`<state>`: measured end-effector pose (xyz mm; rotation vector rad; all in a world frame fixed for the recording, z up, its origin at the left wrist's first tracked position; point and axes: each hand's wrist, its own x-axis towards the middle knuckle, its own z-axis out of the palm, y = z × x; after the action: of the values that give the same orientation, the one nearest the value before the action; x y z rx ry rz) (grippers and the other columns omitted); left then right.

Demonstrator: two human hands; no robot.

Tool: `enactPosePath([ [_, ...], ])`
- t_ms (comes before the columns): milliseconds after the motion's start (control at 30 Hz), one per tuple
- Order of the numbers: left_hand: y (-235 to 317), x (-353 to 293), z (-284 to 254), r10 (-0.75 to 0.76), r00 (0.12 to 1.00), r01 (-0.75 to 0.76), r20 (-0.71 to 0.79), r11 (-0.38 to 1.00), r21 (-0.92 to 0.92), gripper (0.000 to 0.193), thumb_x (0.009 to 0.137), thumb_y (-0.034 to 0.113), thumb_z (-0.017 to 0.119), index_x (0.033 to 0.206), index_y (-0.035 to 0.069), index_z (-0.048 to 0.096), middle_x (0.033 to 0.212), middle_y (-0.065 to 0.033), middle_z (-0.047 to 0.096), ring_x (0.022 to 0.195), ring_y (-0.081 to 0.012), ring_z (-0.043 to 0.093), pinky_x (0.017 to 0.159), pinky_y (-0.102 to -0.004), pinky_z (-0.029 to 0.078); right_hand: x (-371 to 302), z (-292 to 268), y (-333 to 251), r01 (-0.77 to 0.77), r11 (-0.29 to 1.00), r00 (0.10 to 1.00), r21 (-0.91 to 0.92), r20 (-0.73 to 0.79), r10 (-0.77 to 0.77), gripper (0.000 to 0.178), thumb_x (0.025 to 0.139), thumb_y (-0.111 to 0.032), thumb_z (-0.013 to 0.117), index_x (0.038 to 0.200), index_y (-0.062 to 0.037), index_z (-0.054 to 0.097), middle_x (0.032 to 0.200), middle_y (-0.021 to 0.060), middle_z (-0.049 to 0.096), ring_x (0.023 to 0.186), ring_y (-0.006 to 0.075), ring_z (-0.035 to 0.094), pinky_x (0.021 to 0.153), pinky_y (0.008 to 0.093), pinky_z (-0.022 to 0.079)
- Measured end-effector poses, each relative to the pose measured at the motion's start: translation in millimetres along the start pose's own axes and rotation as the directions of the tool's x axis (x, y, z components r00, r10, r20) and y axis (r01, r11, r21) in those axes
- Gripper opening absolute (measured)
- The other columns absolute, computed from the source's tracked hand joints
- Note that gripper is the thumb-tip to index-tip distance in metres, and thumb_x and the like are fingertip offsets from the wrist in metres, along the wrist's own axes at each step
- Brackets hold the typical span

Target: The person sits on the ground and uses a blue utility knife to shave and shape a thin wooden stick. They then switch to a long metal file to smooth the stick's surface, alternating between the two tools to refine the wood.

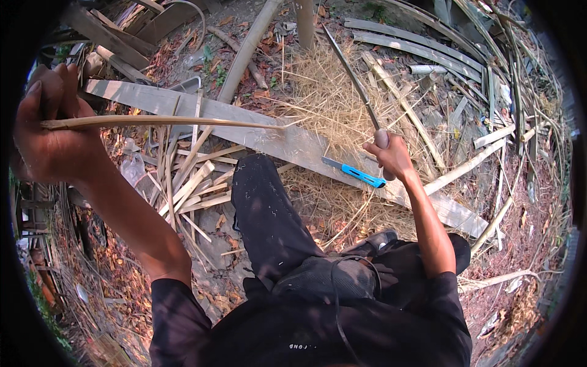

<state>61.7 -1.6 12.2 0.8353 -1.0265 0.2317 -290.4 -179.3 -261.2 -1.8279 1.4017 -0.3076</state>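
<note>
Strip (pixel 183 121) stretched above the plank (pixel 244 142) from your left hand (pixel 58 134), its fingers clamped on one end; your right hand (pixel 394 158) had its fingers wrapped around the handle of a knife (pixel 356 85), blade pointing away from you. A blue cutter (pixel 364 176) took up plank space just beside that hand. Straw (pixel 315 88) covered the ground beyond, while sticks (pixel 197 186) crowded the left of your leg (pixel 266 208), near a clear bag (pixel 132 168).
</note>
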Motion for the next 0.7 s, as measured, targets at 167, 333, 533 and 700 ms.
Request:
enactPosePath([
  [167, -2, -4, 13, 0.216, 0.968, -0.229, 0.125, 0.967, 0.108, 0.021, 0.077, -0.002, 0.048, 0.059, 0.001, 0.038, 0.055, -0.0092, 0.041, 0.045, -0.0113, 0.039, 0.047, -0.0262, 0.04, -58, 53, -3, -0.105, 0.94, 0.981, 0.324, 0.188, 0.045, 0.038, 0.08, -0.036, 0.065, 0.074, 0.0009, 0.056, 0.059, 0.0084, 0.056, 0.053, 0.0156, 0.054, 0.052, 0.0343, 0.043],
  [333, 13, -18, 34, 0.334, 0.923, -0.366, 0.193, 0.916, 0.164, 0.024, 0.074, -0.009, 0.045, 0.061, 0.005, 0.031, 0.05, -0.0049, 0.033, 0.047, -0.0093, 0.03, 0.046, -0.0252, 0.039, -88, 125, -16, -0.073, 0.992, 0.977, 0.098, 0.208, 0.052, 0.041, 0.081, -0.034, 0.065, 0.079, 0.0058, 0.056, 0.072, 0.0248, 0.062, 0.076, 0.0398, 0.062, 0.071, 0.0459, 0.046],
  [533, 12, -13, 19, 0.302, 0.928, -0.323, 0.217, 0.944, 0.069, 0.021, 0.073, -0.01, 0.049, 0.061, 0.003, 0.039, 0.046, -0.0069, 0.042, 0.038, -0.009, 0.035, 0.044, -0.024, 0.038, -73, 148, -6, 0.237, 0.959, 0.971, 0.153, 0.002, -0.24, 0.029, 0.078, -0.023, 0.063, 0.072, 0.0023, 0.051, 0.063, 0.0158, 0.057, 0.06, 0.0254, 0.056, 0.061, 0.0386, 0.045],
  [700, 4, -18, 14, 0.481, 0.864, -0.503, 0.147, 0.813, 0.292, 0.02, 0.074, -0.009, 0.049, 0.061, 0.002, 0.04, 0.046, -0.0076, 0.042, 0.04, -0.0088, 0.036, 0.042, -0.0227, 0.034, -69, 109, -62, 0.262, 0.795, 0.965, 0.547, -0.14, -0.222, 0.018, 0.076, -0.014, 0.065, 0.073, 0.0029, 0.06, 0.055, 0.0166, 0.058, 0.05, 0.0242, 0.06, 0.051, 0.033, 0.045],
])
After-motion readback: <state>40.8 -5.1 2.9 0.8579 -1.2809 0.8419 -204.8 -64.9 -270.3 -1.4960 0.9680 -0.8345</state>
